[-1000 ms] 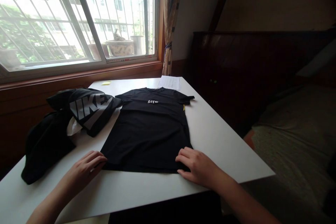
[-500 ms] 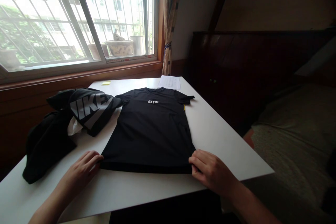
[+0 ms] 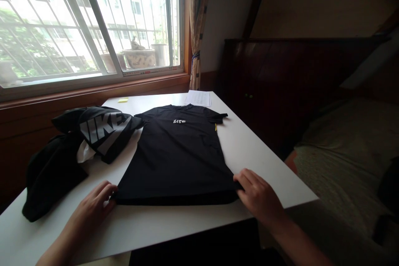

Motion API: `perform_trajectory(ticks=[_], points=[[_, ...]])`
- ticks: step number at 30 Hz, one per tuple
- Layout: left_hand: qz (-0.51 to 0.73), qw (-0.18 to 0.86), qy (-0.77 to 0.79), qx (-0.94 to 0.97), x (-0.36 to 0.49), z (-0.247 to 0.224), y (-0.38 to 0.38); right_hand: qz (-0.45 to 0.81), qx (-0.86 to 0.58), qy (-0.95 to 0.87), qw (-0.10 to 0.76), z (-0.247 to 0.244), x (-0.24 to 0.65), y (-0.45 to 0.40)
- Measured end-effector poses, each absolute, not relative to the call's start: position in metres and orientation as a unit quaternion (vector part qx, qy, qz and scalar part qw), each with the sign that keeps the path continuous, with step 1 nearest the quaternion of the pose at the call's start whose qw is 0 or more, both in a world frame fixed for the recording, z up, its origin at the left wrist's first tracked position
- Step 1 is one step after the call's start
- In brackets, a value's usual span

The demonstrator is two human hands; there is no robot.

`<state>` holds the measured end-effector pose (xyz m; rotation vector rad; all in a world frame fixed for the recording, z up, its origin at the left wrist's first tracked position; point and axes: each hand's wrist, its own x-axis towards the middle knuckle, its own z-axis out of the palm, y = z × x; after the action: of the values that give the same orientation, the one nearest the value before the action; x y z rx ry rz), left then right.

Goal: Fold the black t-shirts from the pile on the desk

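A black T-shirt (image 3: 181, 158) with small white lettering on its chest lies spread out on the white table (image 3: 264, 162), neck away from me and hem towards me. My left hand (image 3: 95, 203) pinches the hem's left corner. The opposite hem corner is held between the fingers and thumb of my right hand (image 3: 257, 193), pulled out to the right. Along the bottom edge the front and back layers part slightly. A bit of yellow shows by the right sleeve.
Left of the T-shirt lies a crumpled dark garment (image 3: 102, 129) with large grey letters. Papers (image 3: 199, 98) and a yellow sticky note (image 3: 123, 100) are at the table's far end. Beyond stand a barred window and a curtain (image 3: 196, 29); a covered bed (image 3: 346, 145) is at right.
My right hand has moved outward to the right, drawing its hem corner wider. My left hand has shifted slightly left with its corner. The whole view has turned a little.
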<state>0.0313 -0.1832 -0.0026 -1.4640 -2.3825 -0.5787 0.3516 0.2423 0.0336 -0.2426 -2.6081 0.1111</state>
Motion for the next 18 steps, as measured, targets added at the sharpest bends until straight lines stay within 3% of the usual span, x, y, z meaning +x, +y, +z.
perform_trajectory(ticks=[5, 8, 12, 18], points=[[-0.205, 0.127, -0.829, -0.505, 0.034, -0.006, -0.181, 0.019, -0.097, -0.932, 0.349, 0.054, 0.368, 0.246], [-0.198, 0.115, -0.829, -0.510, 0.037, -0.004, -0.178, 0.052, -0.070, -0.936, 0.341, 0.051, 0.373, 0.245], [-0.184, 0.062, -0.824, -0.532, 0.038, 0.002, -0.178, 0.108, -0.053, -0.958, 0.260, 0.039, 0.379, 0.246], [-0.152, -0.051, -0.835, -0.527, 0.049, 0.029, -0.180, 0.196, -0.037, -0.978, 0.056, 0.044, 0.386, 0.253]])
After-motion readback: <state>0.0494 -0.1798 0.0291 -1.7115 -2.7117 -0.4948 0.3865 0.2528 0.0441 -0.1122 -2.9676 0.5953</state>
